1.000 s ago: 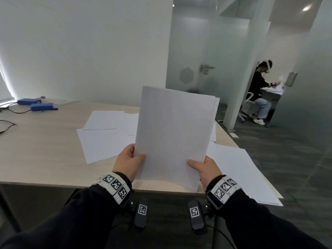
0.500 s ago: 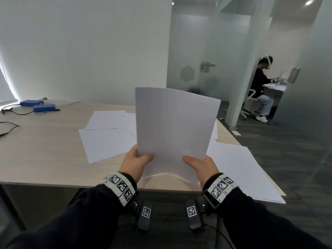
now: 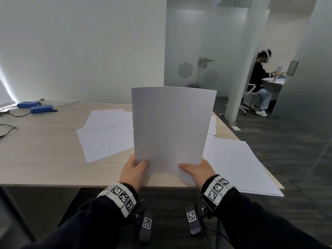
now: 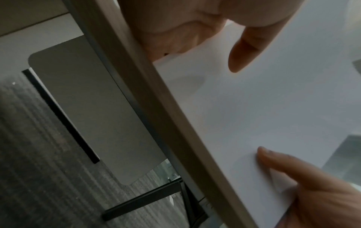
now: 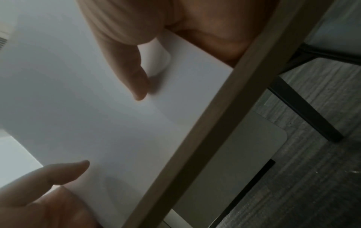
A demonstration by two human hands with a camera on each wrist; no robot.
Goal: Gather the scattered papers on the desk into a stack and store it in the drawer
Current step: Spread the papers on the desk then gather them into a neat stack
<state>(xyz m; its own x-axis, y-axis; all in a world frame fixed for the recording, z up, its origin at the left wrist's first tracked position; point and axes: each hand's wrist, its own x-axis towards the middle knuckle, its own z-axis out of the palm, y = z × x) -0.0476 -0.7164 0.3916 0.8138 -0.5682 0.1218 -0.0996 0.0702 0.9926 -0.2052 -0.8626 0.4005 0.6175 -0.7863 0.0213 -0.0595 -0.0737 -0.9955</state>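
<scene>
I hold a stack of white papers (image 3: 170,126) upright, its bottom edge on the wooden desk (image 3: 45,155) near the front edge. My left hand (image 3: 133,170) grips its lower left corner and my right hand (image 3: 196,170) its lower right corner, thumbs on the near face. In the left wrist view the left thumb presses the stack (image 4: 263,108); in the right wrist view the right thumb does the same on the stack (image 5: 87,108). More loose sheets (image 3: 106,137) lie flat on the desk behind at left, and another sheet (image 3: 239,164) lies at the right corner. No drawer is in view.
Two blue boxes (image 3: 36,107) with cables sit at the desk's far left. A glass partition and door (image 3: 188,56) stand behind. Another person (image 3: 260,81) sits at a desk in the room at the right. Dark carpet lies right of the desk.
The stack has gone from tilted and fanned to upright with its edges aligned, and its bottom edge has come down onto the desk. Both hands kept their grip.
</scene>
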